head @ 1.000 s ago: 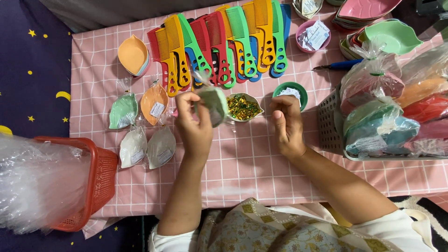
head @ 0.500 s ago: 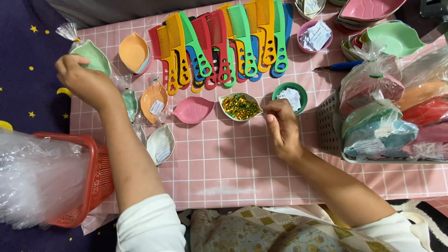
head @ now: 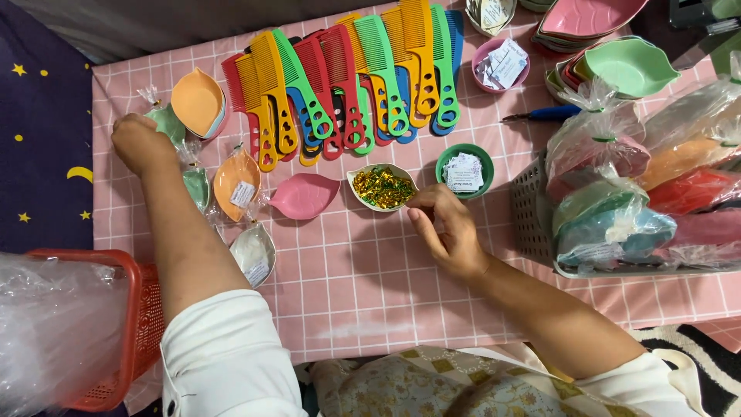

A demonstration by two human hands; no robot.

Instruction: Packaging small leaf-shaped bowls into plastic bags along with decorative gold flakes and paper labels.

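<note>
at the left of the frame the left hand (head: pixel 139 143) rests on a wrapped green leaf dish (head: pixel 166 122), fingers curled over it, beside an orange dish (head: pixel 197 102). near the middle the right hand (head: pixel 446 232) has fingers pinched narrow at the rim of the bowl of gold and green twist ties (head: pixel 381 187) on the pink checked counter (head: pixel 370 286).

Glossy plastic combs (head: pixel 347 77), crinkly clear wrap on green dish (head: pixel 166 122), matt checked tablecloth (head: pixel 370 286).
</note>
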